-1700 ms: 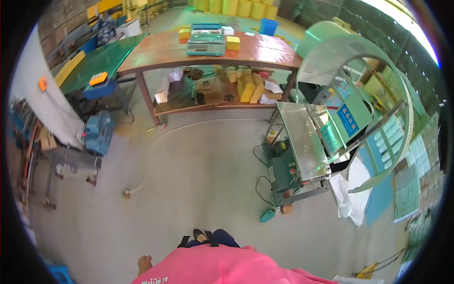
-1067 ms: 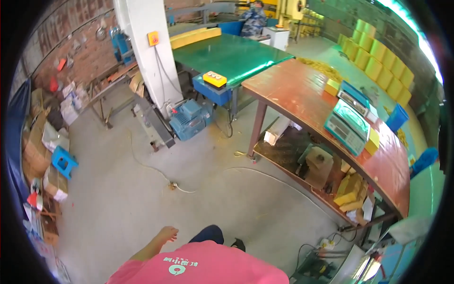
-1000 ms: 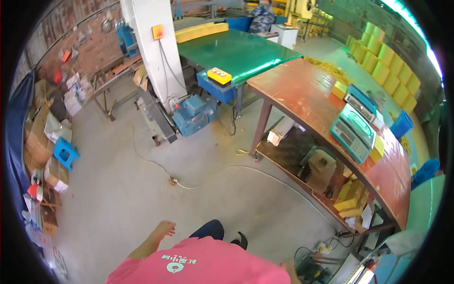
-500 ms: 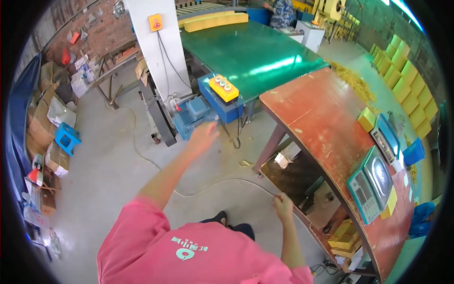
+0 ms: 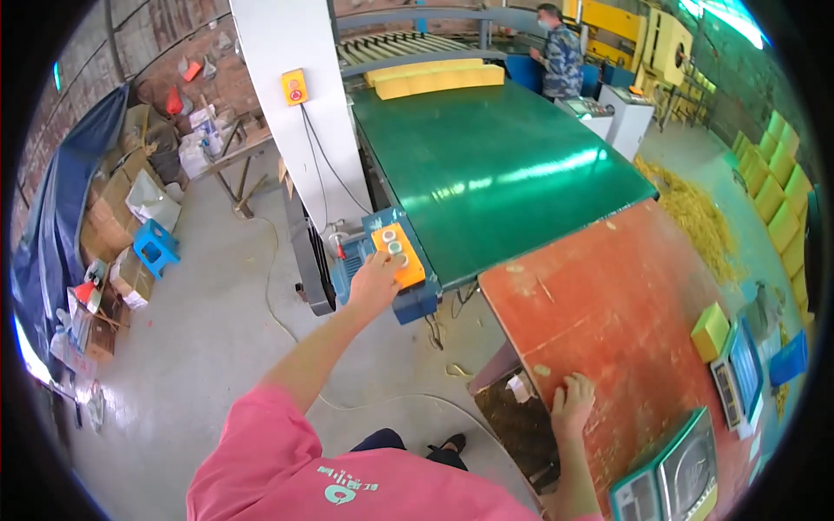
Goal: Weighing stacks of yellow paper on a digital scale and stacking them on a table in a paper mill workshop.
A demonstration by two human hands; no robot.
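My left hand [image 5: 377, 283] reaches forward, its outstretched fingertips touching the yellow control box [image 5: 412, 271] beside a round push button. The fingers hide part of the box's near side. That box sits on a blue housing [image 5: 417, 304] at the near corner of the green conveyor belt [image 5: 512, 161]. To the right, my right hand [image 5: 572, 406] rests with spread fingers on the near left edge of the reddish worktable [image 5: 608, 286]. Nothing is in either hand.
Yellow blocks [image 5: 443, 81] lie across the belt's far end. Scales [image 5: 686, 469] and a yellow block [image 5: 711, 333] stand on the worktable. A co-worker [image 5: 563, 56] stands beyond the belt. A white pillar [image 5: 291, 35] rises at left, and a cable [image 5: 391, 399] crosses the floor.
I have moved nearer the belt. My left hand has come from the air in front of the control box onto it; my right hand has risen from beside the worktable onto its edge.
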